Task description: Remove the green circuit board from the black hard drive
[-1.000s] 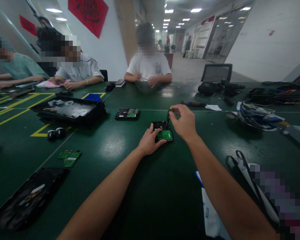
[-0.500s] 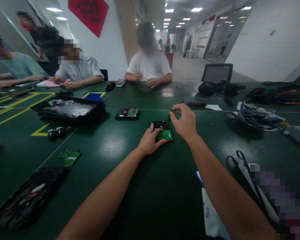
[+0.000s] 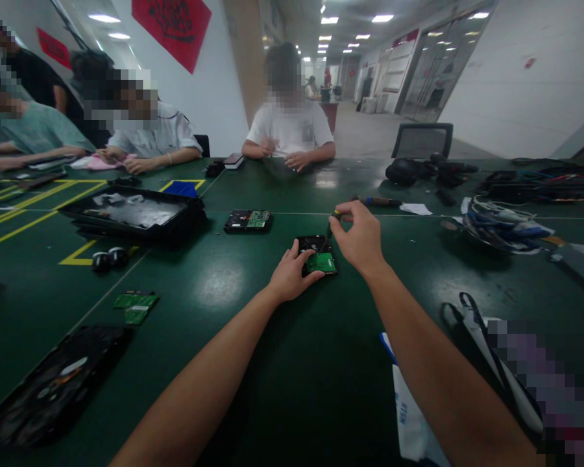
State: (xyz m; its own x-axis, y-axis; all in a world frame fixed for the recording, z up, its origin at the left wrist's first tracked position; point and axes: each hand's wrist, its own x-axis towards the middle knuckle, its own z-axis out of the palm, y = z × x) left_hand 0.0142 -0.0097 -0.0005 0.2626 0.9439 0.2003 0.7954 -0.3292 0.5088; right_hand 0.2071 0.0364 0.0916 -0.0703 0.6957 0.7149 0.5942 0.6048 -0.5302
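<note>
In the head view a hard drive (image 3: 323, 262) lies on the green table with its black casing and green circuit board facing up. My left hand (image 3: 294, 275) grips its near left side, thumb along the near edge and fingers over the top. A screwdriver (image 3: 335, 219) stands tilted above the drive, its handle pinched between the thumb and fingers of my right hand (image 3: 360, 237). The thin shaft points down to the drive's black part beside the board; whether the tip sits in a screw is too small to tell.
Another hard drive (image 3: 248, 221) lies further left, near a black tray (image 3: 136, 211). A loose green circuit board (image 3: 137, 306) and a larger black casing (image 3: 58, 383) are at near left. A second screwdriver (image 3: 377, 202) and bundled cables (image 3: 506, 224) lie right. Several people sit across.
Both my hands and the hard drive stay in nearly the same place. In the left background, a standing person in dark clothes has shifted further left.
</note>
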